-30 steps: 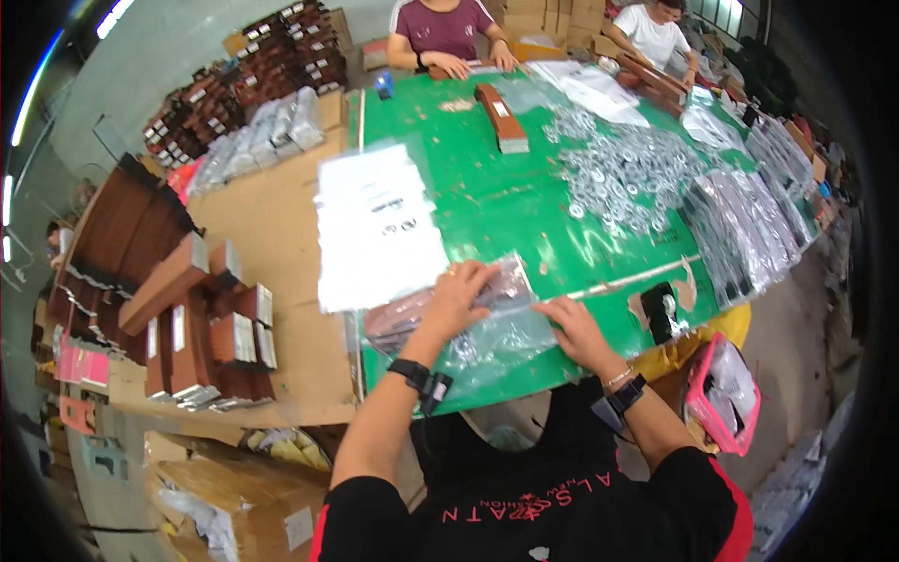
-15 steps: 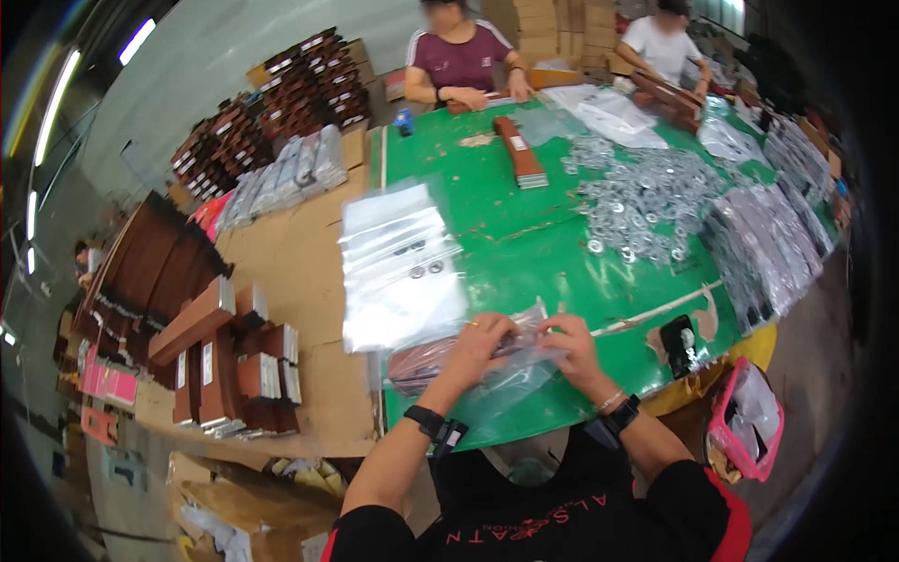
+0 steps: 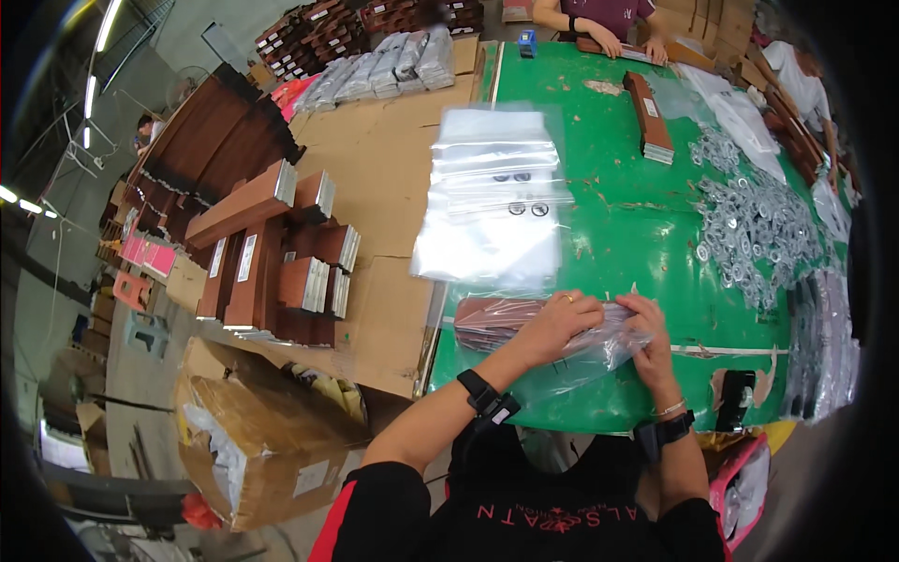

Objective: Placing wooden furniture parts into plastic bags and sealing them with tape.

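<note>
At the table's near edge lies a clear plastic bag [image 3: 585, 367] with a bundle of reddish-brown slats [image 3: 487, 317] inside, its left part. My left hand [image 3: 567, 325] lies across the bag by the right end of the slats, its fingers curled onto the film. Close to its right, my right hand [image 3: 648, 337] pinches the bag's loose, crumpled end. Film and knuckles partly hide the fingertips. Just beyond the bag is a stack of flat clear bags [image 3: 492, 239] with small dark printed marks.
Brown slat bundles [image 3: 253, 262] are stacked on cardboard at left. On the green table [image 3: 618, 244] lie another bundle [image 3: 648, 117], a heap of grey ring-shaped parts [image 3: 754, 225] and a phone [image 3: 735, 401]. Wrapped bundles [image 3: 819, 342] line the right edge. Two people work across the table.
The view has swung left, so the scene sits farther right. My right hand's fingers have curled more around the bag's end; my left hand stays on the bag.
</note>
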The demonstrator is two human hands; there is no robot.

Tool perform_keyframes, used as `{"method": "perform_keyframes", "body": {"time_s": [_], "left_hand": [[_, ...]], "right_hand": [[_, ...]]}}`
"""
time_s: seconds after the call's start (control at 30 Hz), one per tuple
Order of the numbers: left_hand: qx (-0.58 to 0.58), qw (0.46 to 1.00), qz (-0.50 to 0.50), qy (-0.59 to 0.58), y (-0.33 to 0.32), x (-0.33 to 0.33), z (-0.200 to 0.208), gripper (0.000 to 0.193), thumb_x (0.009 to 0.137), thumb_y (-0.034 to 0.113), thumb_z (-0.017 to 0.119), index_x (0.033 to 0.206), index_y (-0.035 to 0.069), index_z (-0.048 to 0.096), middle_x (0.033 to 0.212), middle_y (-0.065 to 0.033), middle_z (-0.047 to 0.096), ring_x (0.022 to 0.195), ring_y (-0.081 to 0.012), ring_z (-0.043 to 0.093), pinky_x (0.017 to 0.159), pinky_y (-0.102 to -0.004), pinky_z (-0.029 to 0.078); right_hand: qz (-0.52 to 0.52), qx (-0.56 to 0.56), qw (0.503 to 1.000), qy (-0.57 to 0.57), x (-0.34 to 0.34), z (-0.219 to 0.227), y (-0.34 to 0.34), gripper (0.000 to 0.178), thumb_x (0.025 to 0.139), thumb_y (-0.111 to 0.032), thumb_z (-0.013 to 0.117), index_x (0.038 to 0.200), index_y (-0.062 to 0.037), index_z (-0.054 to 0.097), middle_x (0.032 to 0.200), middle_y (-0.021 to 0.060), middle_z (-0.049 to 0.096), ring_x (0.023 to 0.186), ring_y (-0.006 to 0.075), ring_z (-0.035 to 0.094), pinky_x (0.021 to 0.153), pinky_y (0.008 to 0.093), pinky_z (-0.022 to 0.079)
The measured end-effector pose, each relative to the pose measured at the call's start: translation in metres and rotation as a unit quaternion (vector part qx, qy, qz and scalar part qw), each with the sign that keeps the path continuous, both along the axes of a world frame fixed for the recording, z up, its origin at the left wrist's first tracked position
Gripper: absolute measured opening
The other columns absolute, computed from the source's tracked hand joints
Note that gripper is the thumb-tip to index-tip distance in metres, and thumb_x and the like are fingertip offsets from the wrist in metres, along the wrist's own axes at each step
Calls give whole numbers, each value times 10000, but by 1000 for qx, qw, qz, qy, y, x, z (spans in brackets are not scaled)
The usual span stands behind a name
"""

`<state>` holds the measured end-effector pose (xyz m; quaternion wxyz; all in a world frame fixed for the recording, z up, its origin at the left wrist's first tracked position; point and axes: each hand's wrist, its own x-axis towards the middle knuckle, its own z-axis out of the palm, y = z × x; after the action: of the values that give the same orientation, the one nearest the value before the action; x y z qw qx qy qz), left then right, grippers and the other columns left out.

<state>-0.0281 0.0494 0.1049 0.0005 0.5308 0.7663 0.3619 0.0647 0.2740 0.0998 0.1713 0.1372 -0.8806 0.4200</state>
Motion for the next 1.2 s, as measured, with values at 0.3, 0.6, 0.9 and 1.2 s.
{"method": "perform_keyframes", "body": {"time_s": [0.3, 0.6, 0.9, 1.2], "left_hand": [[87, 960, 30, -263, -10, 11, 10, 761, 895, 192, 685, 1575, 158, 345, 1408, -91, 571, 1170, -303, 553, 1097, -406, 370], [-160, 921, 349, 69, -114, 115, 19, 677, 788, 146, 770, 1411, 92, 509, 1531, -105, 437, 1435, -300, 389, 1169, -510, 277], [-36, 903, 419, 83, -115, 110, 64, 113, 905, 7, 602, 1000, 58, 634, 912, -134, 637, 879, -350, 621, 737, -416, 492], [-235, 849, 456, 129, -106, 37, 51, 232, 927, 181, 633, 1146, 117, 674, 1070, -119, 647, 1011, -324, 618, 893, -450, 464]], "right_hand": [[-41, 0, 999, 22, 7, -14, 1, 134, 907, -172, 576, 935, -43, 600, 1307, 134, 651, 1258, 376, 540, 1100, 495, 348], [-9, -3, 997, 76, -15, -19, 0, 180, 867, -104, 587, 1034, -61, 639, 1325, 89, 645, 1241, 349, 548, 1092, 467, 374], [35, -10, 998, 59, 4, -17, 15, 85, 890, -109, 634, 944, -56, 594, 1331, 93, 643, 1276, 344, 518, 1108, 465, 378], [29, 28, 998, 45, 26, -8, 10, 132, 835, -71, 634, 964, -74, 606, 1346, 44, 634, 1286, 319, 515, 1074, 443, 381]]}}
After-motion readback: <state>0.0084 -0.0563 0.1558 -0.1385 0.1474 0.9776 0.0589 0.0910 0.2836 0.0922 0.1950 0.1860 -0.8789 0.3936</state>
